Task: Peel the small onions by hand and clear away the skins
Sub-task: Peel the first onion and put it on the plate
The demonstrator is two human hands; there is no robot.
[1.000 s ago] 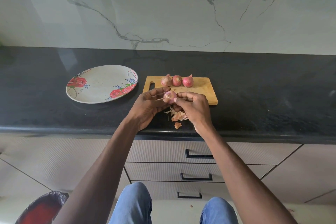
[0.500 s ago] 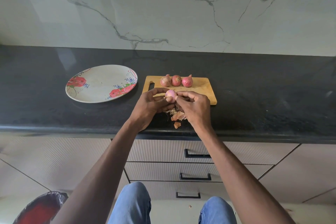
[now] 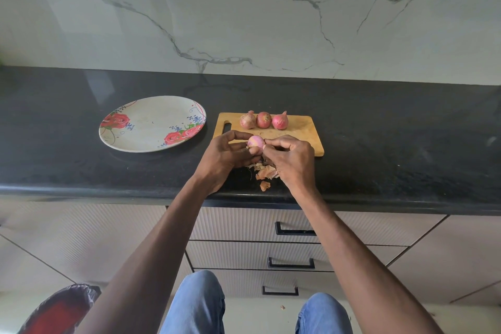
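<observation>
Since the earlier frames the onion (image 3: 256,141) had been turned so more pale, bare flesh faced up, and the two hands had barely shifted. The left hand (image 3: 226,156) was curled round the onion from below; the right hand (image 3: 291,156) pinched at its near right edge, though whether a strip of skin was caught there could not be made out. Just beneath both hands lay the loose skins (image 3: 264,172), one scrap close to the counter's front lip, where a careless sweep would likely knock it to the floor. A hard tug might also squirt the slick bulb out of the fingers. Beyond the hands, three unpeeled onions (image 3: 263,120) sat on the cutting board (image 3: 301,130), whose near edge the hands hid.
</observation>
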